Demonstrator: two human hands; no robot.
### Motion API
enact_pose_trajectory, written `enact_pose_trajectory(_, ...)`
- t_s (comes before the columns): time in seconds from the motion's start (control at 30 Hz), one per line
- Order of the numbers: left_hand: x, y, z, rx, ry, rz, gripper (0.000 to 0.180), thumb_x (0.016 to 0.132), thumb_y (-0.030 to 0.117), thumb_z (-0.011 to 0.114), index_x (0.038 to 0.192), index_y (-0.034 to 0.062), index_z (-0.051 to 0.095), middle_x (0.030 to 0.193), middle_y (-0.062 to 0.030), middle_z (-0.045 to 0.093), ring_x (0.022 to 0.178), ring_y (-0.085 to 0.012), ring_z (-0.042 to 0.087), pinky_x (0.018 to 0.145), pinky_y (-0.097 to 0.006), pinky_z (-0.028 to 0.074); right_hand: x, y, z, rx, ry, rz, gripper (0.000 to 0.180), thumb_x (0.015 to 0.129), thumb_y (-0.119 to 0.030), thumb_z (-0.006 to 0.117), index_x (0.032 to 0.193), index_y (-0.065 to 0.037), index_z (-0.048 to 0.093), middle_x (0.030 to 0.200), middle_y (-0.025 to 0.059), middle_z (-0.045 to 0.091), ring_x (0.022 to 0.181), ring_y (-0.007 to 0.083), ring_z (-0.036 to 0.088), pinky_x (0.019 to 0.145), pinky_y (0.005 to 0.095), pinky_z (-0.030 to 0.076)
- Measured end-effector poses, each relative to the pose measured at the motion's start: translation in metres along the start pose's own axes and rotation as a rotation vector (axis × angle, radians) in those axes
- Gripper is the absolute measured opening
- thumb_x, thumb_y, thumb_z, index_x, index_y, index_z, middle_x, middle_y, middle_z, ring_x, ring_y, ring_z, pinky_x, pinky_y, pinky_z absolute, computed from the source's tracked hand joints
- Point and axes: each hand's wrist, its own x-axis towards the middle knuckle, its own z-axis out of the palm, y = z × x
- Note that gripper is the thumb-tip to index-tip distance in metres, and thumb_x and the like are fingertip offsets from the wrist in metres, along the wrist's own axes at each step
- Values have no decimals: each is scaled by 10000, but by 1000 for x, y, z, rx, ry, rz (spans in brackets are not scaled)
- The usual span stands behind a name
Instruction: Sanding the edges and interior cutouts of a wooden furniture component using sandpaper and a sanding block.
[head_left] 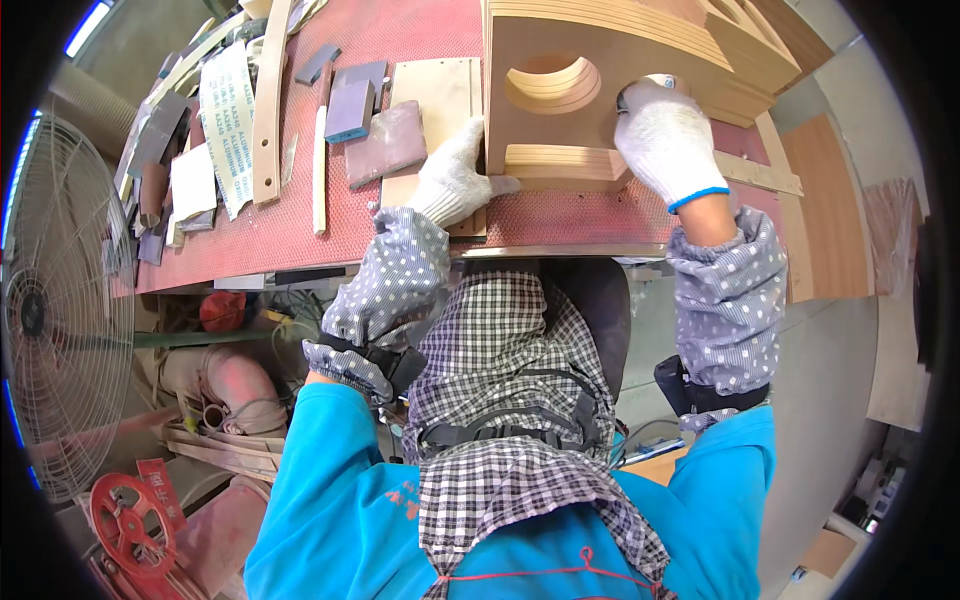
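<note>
In front of me on the red table stands a brown wooden piece (590,48) with pale layered edges and round cut-outs. My right hand (668,145), in a white glove with a blue cuff, is closed over the right cut-out. Its fingers wrap round a small roll-like object (655,80) with a pale end and a dark side; most of it is hidden. At the lower left corner of the wooden piece is my gloved left hand (452,180). Its thumb and forefinger spread apart, bracing the corner; its other fingers are partly hidden.
Left of the piece lie a flat greyish-pink block (386,143), a blue-grey sanding block (349,112) and a pale board (440,85). Wooden strips (268,110) and sandpaper scraps (228,130) crowd the table's left. A large fan (65,310) stands left; wooden panels (828,215) lean right.
</note>
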Motion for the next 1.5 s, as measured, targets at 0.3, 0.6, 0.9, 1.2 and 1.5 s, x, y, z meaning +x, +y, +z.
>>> enact_pose_trajectory(0.3,0,-2,2,12,20,-6,793,713,129,910,1401,38,528,1291,-173,654,1216,-318,637,1066,-393,503,0,-6,6,-6,94,6,125,820,-138,630,855,-67,727,822,213,711,774,420,709,713,514,588)
enact_pose_trajectory(0.6,21,38,-32,-529,209,188,732,997,303,609,1587,31,272,1448,-231,531,1343,-314,513,1140,-424,409,-1,-13,3,2,35,65,146,827,-145,646,908,-69,741,868,199,727,804,399,729,721,496,598)
enact_pose_trajectory(0.9,61,153,-50,-42,422,67,477,991,459,664,1144,8,703,932,-69,717,841,-120,661,759,-307,542,-1,-15,-1,2,5,79,148,819,-147,652,902,-62,740,871,203,726,811,394,729,724,497,595)
enact_pose_trajectory(1.2,78,124,-36,-444,454,227,229,1007,207,641,1105,10,704,921,-39,685,836,-107,643,748,-269,563,-2,-15,-1,16,27,75,118,804,-137,660,871,-63,723,833,198,711,803,406,710,719,509,583)
enact_pose_trajectory(1.5,79,124,-32,-298,575,315,234,980,145,567,1030,-12,733,845,-44,680,774,-96,597,714,-275,513,-7,1,3,81,108,-42,157,834,-150,645,925,-48,723,878,221,714,782,418,705,698,508,584)
